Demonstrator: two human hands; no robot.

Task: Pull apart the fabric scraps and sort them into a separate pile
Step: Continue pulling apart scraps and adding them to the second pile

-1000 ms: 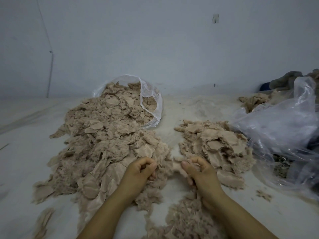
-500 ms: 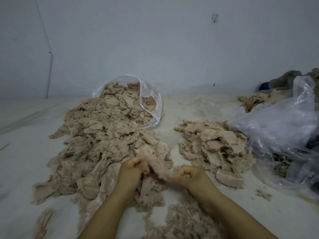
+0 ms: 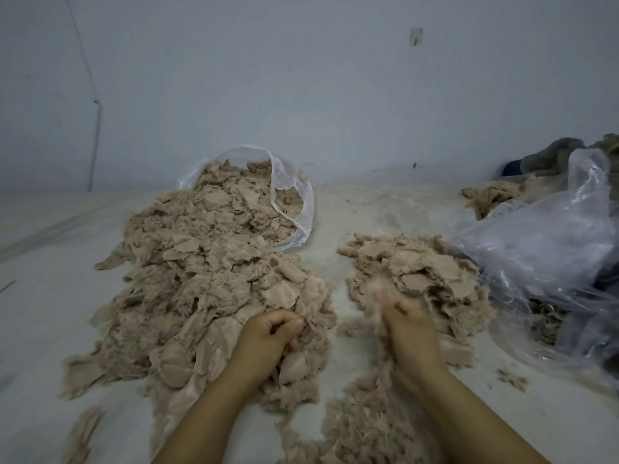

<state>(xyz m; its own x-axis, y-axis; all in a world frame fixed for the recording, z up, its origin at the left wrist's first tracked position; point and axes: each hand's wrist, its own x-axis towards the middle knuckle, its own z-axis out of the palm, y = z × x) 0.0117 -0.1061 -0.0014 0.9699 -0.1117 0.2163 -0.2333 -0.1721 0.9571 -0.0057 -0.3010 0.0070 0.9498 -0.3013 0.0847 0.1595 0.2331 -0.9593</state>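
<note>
Scraps of beige fuzzy fabric blur in the curled right hand (image 3: 407,321), right at the near edge of the smaller sorted pile (image 3: 415,276), just ahead. Left hand (image 3: 271,333) clutches scraps on the big heap (image 3: 207,279).

Right hand (image 3: 407,324) now toward sorted pile (image 3: 425,279)

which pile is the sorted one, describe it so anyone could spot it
Start from the big heap spilling out of the clear bag at the wall. Across a bare strip to its right lies the sorted pile, just beyond the right hand. It is much smaller than the heap, and next to the crumpled plastic.
</note>
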